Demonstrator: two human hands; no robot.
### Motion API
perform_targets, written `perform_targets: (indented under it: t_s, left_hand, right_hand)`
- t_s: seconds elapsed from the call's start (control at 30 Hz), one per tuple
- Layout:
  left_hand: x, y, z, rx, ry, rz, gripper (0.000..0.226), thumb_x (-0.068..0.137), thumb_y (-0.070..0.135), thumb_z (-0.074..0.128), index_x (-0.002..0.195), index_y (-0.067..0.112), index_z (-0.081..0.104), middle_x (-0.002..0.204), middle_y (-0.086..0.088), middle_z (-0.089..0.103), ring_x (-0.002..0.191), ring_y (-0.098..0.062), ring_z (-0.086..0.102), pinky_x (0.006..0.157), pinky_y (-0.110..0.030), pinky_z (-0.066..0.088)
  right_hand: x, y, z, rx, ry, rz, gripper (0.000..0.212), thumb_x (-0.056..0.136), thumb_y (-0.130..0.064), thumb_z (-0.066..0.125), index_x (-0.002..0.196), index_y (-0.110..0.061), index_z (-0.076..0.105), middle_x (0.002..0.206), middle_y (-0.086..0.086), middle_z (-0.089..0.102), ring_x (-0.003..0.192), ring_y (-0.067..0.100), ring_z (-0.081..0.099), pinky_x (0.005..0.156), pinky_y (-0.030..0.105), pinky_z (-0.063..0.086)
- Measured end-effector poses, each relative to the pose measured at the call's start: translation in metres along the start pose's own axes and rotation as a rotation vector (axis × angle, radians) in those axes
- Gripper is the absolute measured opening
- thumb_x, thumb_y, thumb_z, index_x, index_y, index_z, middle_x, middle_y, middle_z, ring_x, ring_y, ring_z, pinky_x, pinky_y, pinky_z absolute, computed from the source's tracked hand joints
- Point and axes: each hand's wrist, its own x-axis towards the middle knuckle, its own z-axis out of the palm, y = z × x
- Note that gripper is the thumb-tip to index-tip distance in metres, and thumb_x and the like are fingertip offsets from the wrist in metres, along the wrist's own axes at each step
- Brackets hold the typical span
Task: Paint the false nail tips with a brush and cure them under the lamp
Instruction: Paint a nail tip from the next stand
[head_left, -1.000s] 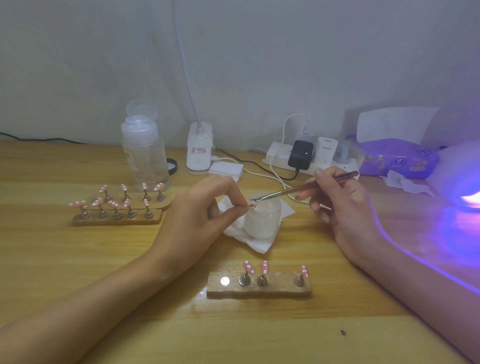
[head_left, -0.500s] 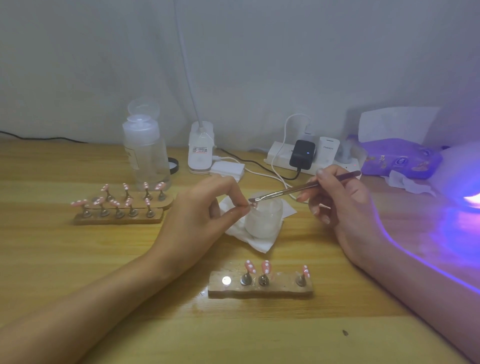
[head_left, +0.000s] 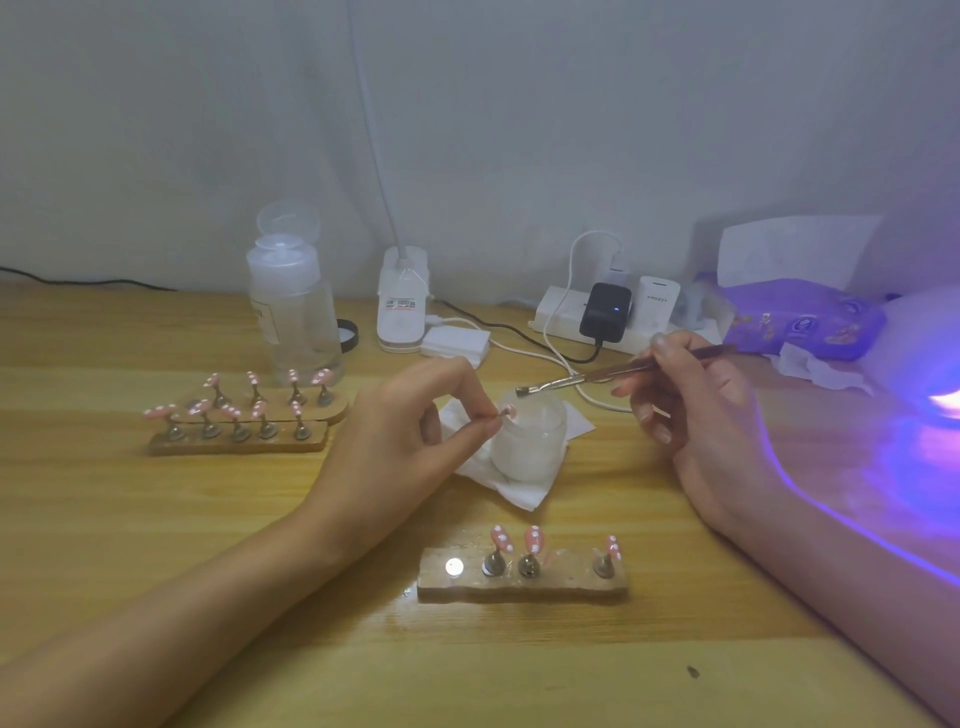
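Observation:
My left hand (head_left: 415, 431) pinches a small pink false nail tip (head_left: 508, 413) on its stand, held over a frosted white jar (head_left: 530, 441). My right hand (head_left: 696, 415) grips a thin brush (head_left: 613, 375), whose bristle end hovers just above and to the right of that tip, not touching it. A wooden holder (head_left: 522, 582) in front carries three pink tips with white dots and one bare magnet spot. Two more holders (head_left: 239, 436) at the left hold several pink tips. The curing lamp (head_left: 935, 364) glows violet at the right edge.
A clear pump bottle (head_left: 293, 312) stands behind the left holders. A white desk-lamp base (head_left: 402, 306), a pad stack (head_left: 456, 344), a power strip with plugs (head_left: 602, 312) and cables sit at the back. A purple wipes pack (head_left: 805, 317) lies near the lamp. Tissue (head_left: 514, 488) lies under the jar.
The brush tip has lifted off the nail tip and drawn slightly up and right. My left hand holds the tip in about the same place.

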Motion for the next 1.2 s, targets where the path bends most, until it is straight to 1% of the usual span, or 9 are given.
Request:
perform_targets:
  t_s: [0.07, 0.2, 0.33, 0.47, 0.6, 0.7, 0.83, 0.97, 1.2]
  left_hand:
    - [-0.0004, -0.0001, 0.0, -0.003, 0.001, -0.004, 0.017, 0.087, 0.02, 0.075, 0.077, 0.026, 0.062, 0.076, 0.017, 0.059, 0.048, -0.01, 0.042, 0.052, -0.016, 0.031]
    - [0.0001, 0.0004, 0.0001, -0.013, 0.002, -0.008, 0.014, 0.087, 0.025, 0.073, 0.077, 0.025, 0.063, 0.073, 0.019, 0.058, 0.048, -0.009, 0.042, 0.051, -0.014, 0.031]
    - [-0.0008, 0.001, 0.0, -0.021, -0.003, -0.014, 0.015, 0.088, 0.021, 0.073, 0.077, 0.023, 0.063, 0.07, 0.022, 0.057, 0.047, -0.008, 0.041, 0.051, -0.014, 0.03]
    - [0.0001, 0.0011, -0.0004, -0.016, -0.011, -0.017, 0.013, 0.087, 0.024, 0.073, 0.078, 0.023, 0.064, 0.077, 0.016, 0.061, 0.049, -0.009, 0.043, 0.052, -0.013, 0.032]
    - [-0.0002, 0.0011, -0.0004, -0.028, -0.009, -0.023, 0.014, 0.087, 0.023, 0.072, 0.077, 0.024, 0.063, 0.075, 0.014, 0.06, 0.047, -0.009, 0.042, 0.051, -0.017, 0.032]
    - [-0.0002, 0.0012, -0.0003, -0.029, -0.008, -0.026, 0.014, 0.087, 0.023, 0.072, 0.077, 0.023, 0.063, 0.075, 0.016, 0.06, 0.047, -0.009, 0.042, 0.051, -0.015, 0.032]
    - [-0.0001, 0.0011, 0.0, -0.035, -0.012, -0.025, 0.014, 0.088, 0.021, 0.073, 0.077, 0.022, 0.063, 0.076, 0.015, 0.061, 0.047, -0.008, 0.043, 0.051, -0.015, 0.032]
    - [0.0, 0.0013, -0.0006, -0.037, -0.014, -0.032, 0.014, 0.087, 0.021, 0.073, 0.077, 0.024, 0.063, 0.075, 0.018, 0.06, 0.048, -0.007, 0.042, 0.051, -0.014, 0.032]
    - [0.0001, 0.0026, -0.0008, -0.03, -0.015, -0.02, 0.013, 0.087, 0.025, 0.071, 0.077, 0.023, 0.063, 0.071, 0.02, 0.058, 0.048, -0.008, 0.041, 0.052, -0.013, 0.03]
  right_hand:
    - [-0.0011, -0.0002, 0.0015, -0.026, -0.04, -0.001, 0.022, 0.09, -0.033, 0.057, 0.071, -0.024, 0.06, 0.067, 0.007, 0.07, 0.049, 0.009, 0.051, 0.041, 0.016, 0.033]
    - [0.0009, 0.0013, -0.0004, -0.04, 0.035, 0.041, 0.024, 0.1, -0.02, 0.051, 0.077, -0.016, 0.056, 0.064, 0.005, 0.069, 0.047, 0.008, 0.049, 0.041, 0.016, 0.032]
    - [-0.0011, -0.0007, 0.0026, -0.024, -0.034, 0.01, 0.021, 0.091, -0.032, 0.057, 0.075, -0.018, 0.056, 0.066, 0.008, 0.07, 0.047, 0.01, 0.05, 0.04, 0.016, 0.032]
    - [0.0004, 0.0008, -0.0007, -0.026, 0.033, 0.039, 0.024, 0.1, -0.02, 0.051, 0.076, -0.015, 0.056, 0.064, 0.006, 0.069, 0.046, 0.009, 0.048, 0.04, 0.016, 0.032]
    - [-0.0013, -0.0008, 0.0015, -0.008, -0.03, 0.006, 0.02, 0.09, -0.031, 0.058, 0.072, -0.021, 0.058, 0.067, 0.008, 0.07, 0.046, 0.01, 0.049, 0.039, 0.015, 0.032]
    - [0.0, 0.0011, -0.0005, -0.04, 0.023, 0.035, 0.023, 0.099, -0.02, 0.053, 0.077, -0.016, 0.056, 0.065, 0.007, 0.07, 0.045, 0.008, 0.049, 0.038, 0.015, 0.031]
    - [-0.0003, 0.0001, 0.0011, -0.006, -0.025, 0.007, 0.021, 0.093, -0.029, 0.056, 0.074, -0.02, 0.058, 0.066, 0.007, 0.07, 0.046, 0.008, 0.048, 0.039, 0.015, 0.03]
    - [0.0002, 0.001, -0.0006, -0.035, 0.018, 0.039, 0.025, 0.1, -0.019, 0.051, 0.075, -0.017, 0.057, 0.065, 0.006, 0.069, 0.046, 0.007, 0.048, 0.038, 0.014, 0.03]
    - [0.0, 0.0023, 0.0004, -0.068, 0.021, 0.023, 0.027, 0.1, -0.019, 0.051, 0.075, -0.019, 0.057, 0.066, 0.007, 0.07, 0.044, 0.007, 0.045, 0.037, 0.013, 0.027]
